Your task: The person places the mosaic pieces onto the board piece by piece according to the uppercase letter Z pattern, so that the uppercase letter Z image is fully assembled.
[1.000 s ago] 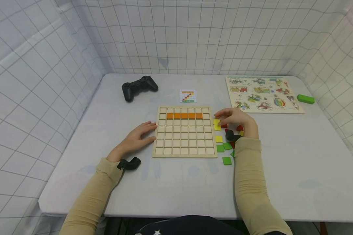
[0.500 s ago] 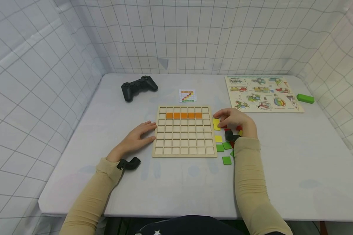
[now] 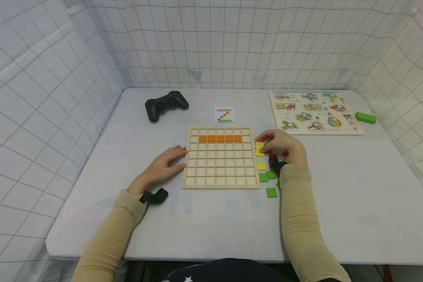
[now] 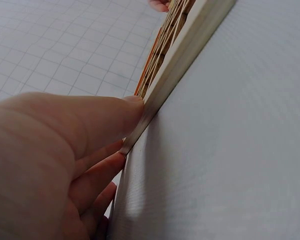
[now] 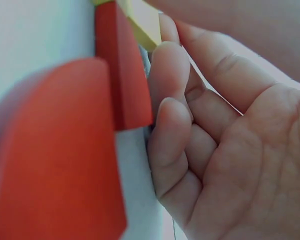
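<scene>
A pale wooden grid board (image 3: 216,167) lies at the table's middle, with a row of orange tiles (image 3: 220,138) in its second row. My left hand (image 3: 165,163) rests at its left edge; in the left wrist view the thumb and fingertips touch the board's side (image 4: 177,62). By the upper right edge, my right hand (image 3: 277,141) bends over the yellow tiles (image 3: 259,145). In the right wrist view its thumb and fingertips pinch a yellow tile (image 5: 149,27), the other fingers curled. A red piece (image 5: 124,75) and a rounded red piece (image 5: 55,155) lie close by.
Green tiles (image 3: 272,192), another yellow tile (image 3: 262,166) and red pieces lie right of the board, partly under my right wrist. A small pattern card (image 3: 225,114) lies behind it. Farther back are a black game controller (image 3: 166,105), a picture puzzle (image 3: 311,113) and a green block (image 3: 366,118).
The right hand stays at the yellow tiles, its wrist shifting very slightly left. The left hand keeps its place at the board's edge.
</scene>
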`<state>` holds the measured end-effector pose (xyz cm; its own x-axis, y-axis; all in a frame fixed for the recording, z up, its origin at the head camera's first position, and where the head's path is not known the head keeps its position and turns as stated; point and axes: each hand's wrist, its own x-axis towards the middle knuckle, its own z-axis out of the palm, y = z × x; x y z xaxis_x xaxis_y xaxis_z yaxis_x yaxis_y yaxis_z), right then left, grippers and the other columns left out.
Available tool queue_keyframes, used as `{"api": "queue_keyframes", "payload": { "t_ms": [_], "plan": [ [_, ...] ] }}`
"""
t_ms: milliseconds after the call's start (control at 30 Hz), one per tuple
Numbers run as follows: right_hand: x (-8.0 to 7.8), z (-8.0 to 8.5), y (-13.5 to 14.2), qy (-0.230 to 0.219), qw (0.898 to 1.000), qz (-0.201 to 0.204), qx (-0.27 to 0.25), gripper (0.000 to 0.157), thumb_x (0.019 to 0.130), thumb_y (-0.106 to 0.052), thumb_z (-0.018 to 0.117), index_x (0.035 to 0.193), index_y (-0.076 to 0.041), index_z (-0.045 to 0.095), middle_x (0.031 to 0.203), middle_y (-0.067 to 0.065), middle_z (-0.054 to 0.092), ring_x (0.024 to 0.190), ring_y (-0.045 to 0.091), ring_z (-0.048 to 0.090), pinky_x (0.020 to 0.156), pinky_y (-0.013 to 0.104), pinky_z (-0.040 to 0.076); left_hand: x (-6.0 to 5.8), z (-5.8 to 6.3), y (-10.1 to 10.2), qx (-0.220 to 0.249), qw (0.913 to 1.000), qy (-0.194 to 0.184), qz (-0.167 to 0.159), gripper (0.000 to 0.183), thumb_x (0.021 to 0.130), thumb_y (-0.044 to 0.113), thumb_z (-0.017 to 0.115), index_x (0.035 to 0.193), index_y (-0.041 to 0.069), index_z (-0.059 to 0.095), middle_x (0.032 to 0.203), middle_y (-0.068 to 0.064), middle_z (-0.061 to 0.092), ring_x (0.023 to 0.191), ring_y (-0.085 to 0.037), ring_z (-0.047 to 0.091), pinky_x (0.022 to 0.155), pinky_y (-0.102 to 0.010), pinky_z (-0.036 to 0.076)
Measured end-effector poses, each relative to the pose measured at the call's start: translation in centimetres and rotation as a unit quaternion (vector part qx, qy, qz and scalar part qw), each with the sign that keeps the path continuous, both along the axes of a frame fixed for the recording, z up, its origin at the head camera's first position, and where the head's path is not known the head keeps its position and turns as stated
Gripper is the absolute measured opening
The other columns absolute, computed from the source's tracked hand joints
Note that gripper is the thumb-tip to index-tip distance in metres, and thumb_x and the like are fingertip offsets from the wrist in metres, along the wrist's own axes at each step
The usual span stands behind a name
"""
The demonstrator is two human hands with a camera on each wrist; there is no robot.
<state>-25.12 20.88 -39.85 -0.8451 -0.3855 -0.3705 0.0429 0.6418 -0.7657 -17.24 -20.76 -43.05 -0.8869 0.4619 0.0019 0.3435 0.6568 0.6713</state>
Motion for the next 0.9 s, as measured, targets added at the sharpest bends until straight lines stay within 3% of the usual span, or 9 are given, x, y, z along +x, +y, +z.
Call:
{"api": "queue_keyframes", "payload": {
  "t_ms": [333,667,900],
  "plan": [
    [-0.15,-0.23,0.06,0.006,1.0,-0.007,-0.001,0.04,0.079,-0.011,0.075,0.116,-0.004,0.061,0.104,0.009,0.055,0.093,0.023,0.049,0.08,0.03,0.044,0.03,0.0,-0.07,0.001,1.0,0.004,-0.002,0.054,0.093,0.032,0.059,0.138,0.006,0.047,0.147,-0.01,0.037,0.14,-0.027,0.02,0.115,-0.044,0.016],
    [-0.1,-0.01,0.24,0.005,1.0,-0.005,0.009,0.031,0.083,-0.019,0.073,0.107,-0.001,0.064,0.094,0.006,0.061,0.086,0.023,0.052,0.078,0.032,0.043,0.17,0.1,0.0,0.002,1.0,0.002,0.001,0.054,0.093,0.034,0.059,0.139,0.007,0.046,0.147,-0.009,0.037,0.14,-0.026,0.02,0.115,-0.044,0.016],
    [0.11,0.35,0.35,-0.001,0.999,-0.035,0.019,0.031,0.081,-0.027,0.075,0.103,-0.007,0.069,0.091,0.003,0.067,0.081,0.021,0.054,0.067,0.03,0.043,0.03,0.0,0.0,-0.004,1.0,0.005,-0.002,0.054,0.093,0.034,0.059,0.139,0.006,0.046,0.147,-0.009,0.037,0.14,-0.026,0.02,0.115,-0.043,0.016]
  ]
}}
